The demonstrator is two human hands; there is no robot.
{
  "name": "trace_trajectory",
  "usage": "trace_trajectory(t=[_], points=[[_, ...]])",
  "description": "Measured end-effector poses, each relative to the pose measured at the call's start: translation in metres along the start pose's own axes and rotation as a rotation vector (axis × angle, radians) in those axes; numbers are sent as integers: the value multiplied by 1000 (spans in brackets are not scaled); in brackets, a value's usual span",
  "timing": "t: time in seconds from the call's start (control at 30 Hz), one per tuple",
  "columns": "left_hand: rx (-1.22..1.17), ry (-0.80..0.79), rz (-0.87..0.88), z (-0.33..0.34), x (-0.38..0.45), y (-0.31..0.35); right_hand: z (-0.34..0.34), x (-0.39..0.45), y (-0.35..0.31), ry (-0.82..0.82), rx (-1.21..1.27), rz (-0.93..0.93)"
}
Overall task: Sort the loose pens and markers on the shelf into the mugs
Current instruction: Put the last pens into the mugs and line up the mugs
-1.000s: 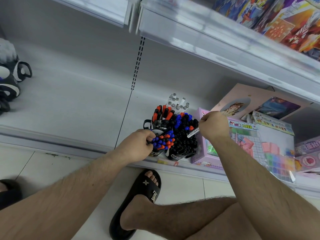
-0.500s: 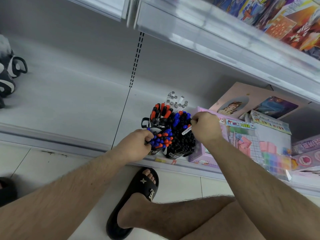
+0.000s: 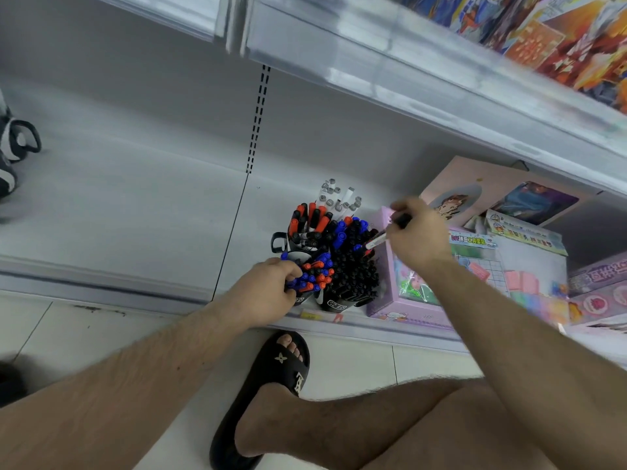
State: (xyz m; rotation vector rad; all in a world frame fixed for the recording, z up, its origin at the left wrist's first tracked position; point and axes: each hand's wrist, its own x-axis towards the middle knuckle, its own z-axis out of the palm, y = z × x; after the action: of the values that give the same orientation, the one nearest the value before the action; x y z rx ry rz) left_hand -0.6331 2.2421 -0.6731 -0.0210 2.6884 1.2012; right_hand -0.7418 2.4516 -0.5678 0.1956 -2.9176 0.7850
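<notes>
— Marker (image 3: 380, 239), black cap and white barrel: where is it?

— Right hand (image 3: 419, 237) pinches it between thumb and curled fingers, slanting down toward the black mug (image 3: 353, 276) that is packed with black-capped pens. Its lower end hangs just over the right side of that bunch, beside the pink box (image 3: 403, 293).

— And the other hand?

— Left hand (image 3: 268, 295) has its fingers curled round the front mug (image 3: 307, 283) of blue and red pens, at the shelf's front edge (image 3: 112, 286). It looks to be steadying that mug.

— So which step is this?

— Placing, by the look of it: one marker in hand, not yet in a mug. Next it needs a gap among the caps, and the barrel brought nearer upright so that it slides down rather than lying across the tops.

— Is there room?

— Little. The mugs stand tight together, with a third mug (image 3: 305, 228) of red and black caps and a bunch of white pens (image 3: 339, 198) behind. The box touches or nearly touches on the right, the edge is just in front, and the upper shelf (image 3: 407, 79) overhangs. Open shelf floor (image 3: 135, 184) lies to the left, well apart from the mugs.
</notes>
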Motion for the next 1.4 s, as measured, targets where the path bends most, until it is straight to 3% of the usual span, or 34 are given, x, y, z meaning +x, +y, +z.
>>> trace_trajectory(t=[0.2,0.4,0.6,0.83,1.27,1.4], points=[[246,-11,149,14,18,38,-81,-2,25,-52,173,41],[517,-9,224,35,53,71,-68,-16,76,-29,408,135],[831,-173,134,77,96,91,-59,-23,108,92,591,226],[803,-30,170,86,112,81,-55,-27,117,77,685,217],[700,-124,114,86,112,76,-46,-28,111,58,657,207],[670,-77,150,91,114,76,-35,-38,115,21,584,183]])
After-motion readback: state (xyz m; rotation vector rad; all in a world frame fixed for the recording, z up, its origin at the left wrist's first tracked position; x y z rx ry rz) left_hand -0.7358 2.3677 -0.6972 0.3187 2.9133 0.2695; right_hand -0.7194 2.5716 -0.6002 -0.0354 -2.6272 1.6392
